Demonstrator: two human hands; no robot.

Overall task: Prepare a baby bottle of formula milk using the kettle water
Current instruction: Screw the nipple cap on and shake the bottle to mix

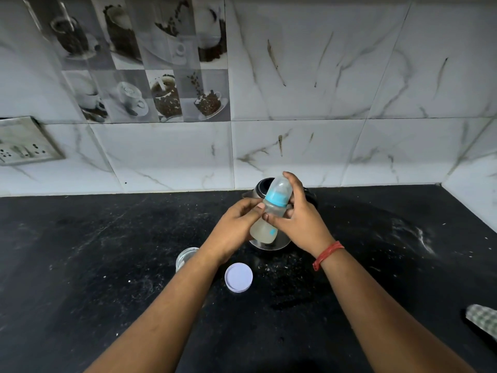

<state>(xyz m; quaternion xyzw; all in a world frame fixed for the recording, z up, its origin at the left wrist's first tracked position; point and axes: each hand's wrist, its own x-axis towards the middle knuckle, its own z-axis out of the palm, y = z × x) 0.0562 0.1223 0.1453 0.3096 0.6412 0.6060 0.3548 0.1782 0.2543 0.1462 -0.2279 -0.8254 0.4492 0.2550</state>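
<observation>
1. Baby bottle held up over the middle of the black counter, tilted, with the capped top leaning toward 1 o'clock and the base toward 7 o'clock.
2. Clear cap over the top, blue ring below it, cloudy pale liquid in the lower body, small blue mark near the base.
3. Left hand clasped around the lower body of the bottle from the 9 o'clock side, thumb pressed on the front.
4. Right hand wrapped around the bottle from the 3 o'clock side, fingers reaching up behind the cap, thumb on the body just under the blue ring.
5. Red thread band tied on the right wrist.
6. Steel kettle standing on the counter right behind and under the hands, mostly hidden by them; dark rim visible at 12 o'clock of the bottle, shiny base at 6 o'clock.
7. Round white lid lying flat on the counter at 6 o'clock of the kettle, near it but not touching.
8. Clear jar at 9 o'clock of the lid, partly covered by the left forearm; contents not possible to tell.
9. Checked cloth at the far 4 o'clock edge of the counter, well apart from all the rest.
10. White powder marks scattered on the counter, strongest at 3 o'clock of the kettle.
11. Marble-look wall tiles behind the counter, socket plate on the wall at 10 o'clock.
</observation>
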